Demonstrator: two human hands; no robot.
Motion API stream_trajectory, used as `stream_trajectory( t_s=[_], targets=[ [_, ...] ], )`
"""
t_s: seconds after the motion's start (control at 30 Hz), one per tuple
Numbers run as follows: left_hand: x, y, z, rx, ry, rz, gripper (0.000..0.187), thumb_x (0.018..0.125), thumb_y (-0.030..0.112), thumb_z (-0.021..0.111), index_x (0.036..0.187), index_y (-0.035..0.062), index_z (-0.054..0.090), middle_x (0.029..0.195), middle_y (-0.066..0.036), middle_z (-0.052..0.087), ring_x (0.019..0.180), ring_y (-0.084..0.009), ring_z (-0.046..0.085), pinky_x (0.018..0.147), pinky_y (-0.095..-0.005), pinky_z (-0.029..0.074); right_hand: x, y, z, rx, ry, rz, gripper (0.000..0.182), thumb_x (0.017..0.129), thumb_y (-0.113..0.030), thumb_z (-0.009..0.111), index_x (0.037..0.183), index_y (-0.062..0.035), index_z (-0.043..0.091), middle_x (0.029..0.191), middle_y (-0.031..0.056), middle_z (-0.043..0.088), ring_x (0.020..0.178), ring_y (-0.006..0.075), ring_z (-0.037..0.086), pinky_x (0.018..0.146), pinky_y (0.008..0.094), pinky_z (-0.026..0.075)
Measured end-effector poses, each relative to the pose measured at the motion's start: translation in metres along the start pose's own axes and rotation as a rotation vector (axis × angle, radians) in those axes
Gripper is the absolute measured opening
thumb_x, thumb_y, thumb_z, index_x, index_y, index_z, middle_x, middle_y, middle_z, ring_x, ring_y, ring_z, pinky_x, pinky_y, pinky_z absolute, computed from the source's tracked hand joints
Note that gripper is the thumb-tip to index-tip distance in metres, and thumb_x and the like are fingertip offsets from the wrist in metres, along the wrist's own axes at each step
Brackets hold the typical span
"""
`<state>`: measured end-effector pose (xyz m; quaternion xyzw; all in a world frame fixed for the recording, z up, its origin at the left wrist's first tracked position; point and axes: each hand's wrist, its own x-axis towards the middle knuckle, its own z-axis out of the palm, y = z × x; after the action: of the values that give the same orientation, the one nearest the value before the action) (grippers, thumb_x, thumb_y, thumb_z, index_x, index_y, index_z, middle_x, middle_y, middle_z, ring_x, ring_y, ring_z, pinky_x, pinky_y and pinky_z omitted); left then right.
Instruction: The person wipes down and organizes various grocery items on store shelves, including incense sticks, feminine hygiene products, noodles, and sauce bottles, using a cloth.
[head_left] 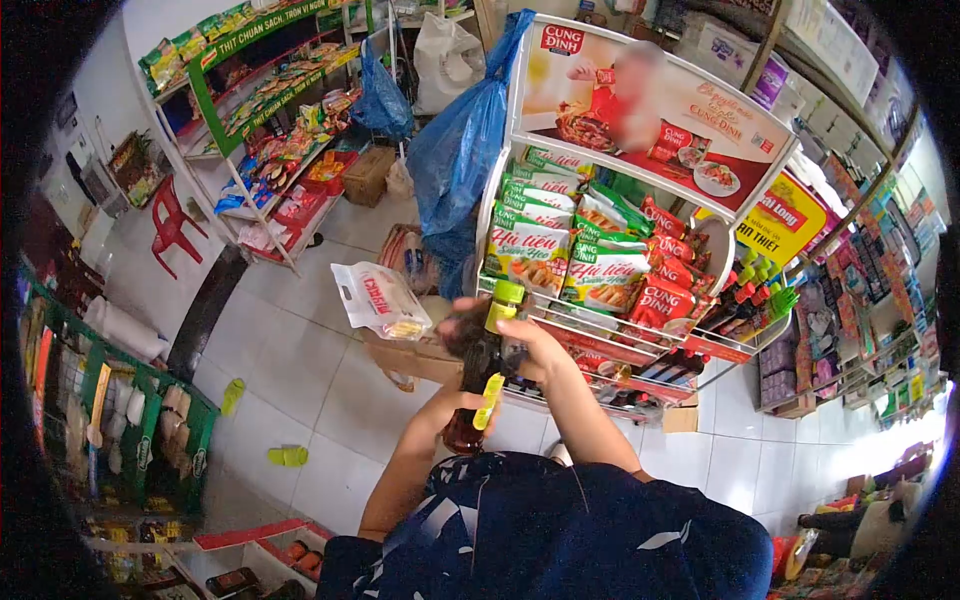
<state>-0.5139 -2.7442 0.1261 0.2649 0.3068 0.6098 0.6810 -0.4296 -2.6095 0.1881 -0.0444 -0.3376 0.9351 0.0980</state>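
Note:
A bottle of dark brown liquid point(463, 436) with a yellow-green cap point(508, 293) and a yellow label is tilted in front of my body. My left hand point(443, 408) is closed around its lower part. Higher up, my right hand point(534, 348) grips the bottle near the neck, its thumb just below the cap. A dark, blurred patch point(478, 345) lies against the bottle between the hands; I cannot tell whether it is a cloth. Behind the hands stands a wire display rack point(590, 318) filled with green and red noodle packets point(608, 270).
Bottles with red and green caps point(755, 300) stand on the rack's right side. A clear-and-white package point(380, 300) sits atop a cardboard box point(415, 357) to the left. Green slippers point(288, 456) lie on the tiled floor. Shelves of packets point(290, 130) and a red chair point(175, 225) are farther left.

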Motion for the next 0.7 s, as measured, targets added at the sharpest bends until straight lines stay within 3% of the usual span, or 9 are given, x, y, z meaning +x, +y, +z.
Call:
stream_trajectory(
  t_s=[0.03, 0.13, 0.23, 0.37, 0.47, 0.5, 0.57, 0.6, 0.7],
  targets=[
    [-0.001, -0.005, -0.001, -0.231, -0.103, -0.094, 0.028, 0.069, 0.018, 0.061, 0.087, 0.0005, 0.050, 0.062, -0.009, 0.055, 0.051, -0.0185, 0.055, 0.049, -0.0285, 0.046, 0.001, 0.004, -0.008, -0.040, -0.056, -0.024, 0.046, 0.069, -0.019, 0.067, 0.108, -0.0043, 0.048, 0.088, 0.0091, 0.056, 0.087, 0.0202, 0.053, 0.080, 0.0318, 0.041],
    [0.000, -0.011, -0.003, -0.211, -0.067, -0.069, 0.027, 0.069, 0.018, 0.061, 0.087, 0.0006, 0.050, 0.062, -0.009, 0.055, 0.051, -0.0185, 0.055, 0.049, -0.0285, 0.046, 0.007, 0.016, -0.015, -0.099, -0.156, -0.079, 0.045, 0.061, -0.018, 0.070, 0.099, -0.0053, 0.048, 0.076, 0.0069, 0.052, 0.080, 0.0195, 0.050, 0.076, 0.0317, 0.038],
    [0.003, -0.016, -0.005, -0.167, -0.013, -0.044, 0.027, 0.070, 0.019, 0.060, 0.087, 0.0007, 0.050, 0.062, -0.009, 0.055, 0.051, -0.0185, 0.055, 0.049, -0.0285, 0.046, 0.006, 0.019, -0.030, 0.065, -0.396, -0.106, 0.054, 0.059, -0.019, 0.070, 0.104, -0.0066, 0.044, 0.072, 0.0074, 0.050, 0.080, 0.0225, 0.051, 0.076, 0.0359, 0.039],
    [0.015, -0.028, 0.002, -0.120, 0.040, -0.015, 0.027, 0.070, 0.019, 0.060, 0.086, 0.0008, 0.050, 0.062, -0.010, 0.055, 0.051, -0.0185, 0.055, 0.049, -0.0286, 0.045, -0.005, 0.006, -0.031, 0.048, -0.255, -0.196, 0.052, 0.062, -0.019, 0.069, 0.105, -0.0064, 0.043, 0.074, 0.0077, 0.052, 0.075, 0.0228, 0.052, 0.074, 0.0342, 0.040],
    [0.028, -0.032, 0.008, -0.069, 0.069, 0.006, 0.026, 0.070, 0.019, 0.060, 0.086, 0.0009, 0.050, 0.062, -0.010, 0.055, 0.051, -0.0185, 0.055, 0.049, -0.0286, 0.045, -0.021, -0.009, -0.031, -0.136, -0.044, -0.231, 0.074, 0.063, -0.032, 0.072, 0.122, -0.0059, 0.036, 0.097, 0.0137, 0.056, 0.088, 0.0232, 0.053, 0.079, 0.0346, 0.043],
    [0.033, -0.033, 0.010, -0.053, 0.076, 0.011, 0.026, 0.071, 0.020, 0.060, 0.086, 0.0009, 0.050, 0.062, -0.010, 0.055, 0.051, -0.0185, 0.055, 0.049, -0.0286, 0.045, -0.022, -0.013, -0.026, -0.139, -0.039, -0.240, 0.074, 0.063, -0.032, 0.072, 0.122, -0.0059, 0.036, 0.097, 0.0137, 0.056, 0.088, 0.0232, 0.053, 0.079, 0.0346, 0.043],
    [0.041, -0.038, 0.016, -0.025, 0.092, 0.022, 0.026, 0.071, 0.020, 0.060, 0.086, 0.0010, 0.050, 0.062, -0.010, 0.055, 0.051, -0.0185, 0.055, 0.049, -0.0286, 0.045, -0.025, -0.020, -0.013, -0.224, 0.077, -0.385, 0.084, 0.070, -0.050, 0.063, 0.132, -0.0082, 0.026, 0.120, 0.0154, 0.046, 0.104, 0.0237, 0.048, 0.089, 0.0367, 0.039],
    [0.045, -0.040, 0.019, -0.012, 0.100, 0.029, 0.026, 0.071, 0.020, 0.060, 0.086, 0.0010, 0.050, 0.062, -0.010, 0.055, 0.051, -0.0185, 0.055, 0.049, -0.0286, 0.045, -0.027, -0.018, -0.022, -0.179, 0.012, -0.403, 0.080, 0.079, -0.060, 0.042, 0.137, -0.0115, 0.015, 0.133, 0.0128, 0.032, 0.117, 0.0239, 0.037, 0.096, 0.0387, 0.032],
    [0.050, -0.039, 0.031, 0.019, 0.118, 0.041, 0.026, 0.071, 0.020, 0.059, 0.085, 0.0010, 0.050, 0.062, -0.010, 0.055, 0.052, -0.0185, 0.055, 0.049, -0.0286, 0.045, -0.032, -0.017, -0.016, -0.255, 0.200, -0.396, 0.065, 0.088, -0.054, 0.022, 0.137, -0.0129, 0.015, 0.139, 0.0096, 0.022, 0.126, 0.0231, 0.023, 0.104, 0.0344, 0.016]
  ],
)
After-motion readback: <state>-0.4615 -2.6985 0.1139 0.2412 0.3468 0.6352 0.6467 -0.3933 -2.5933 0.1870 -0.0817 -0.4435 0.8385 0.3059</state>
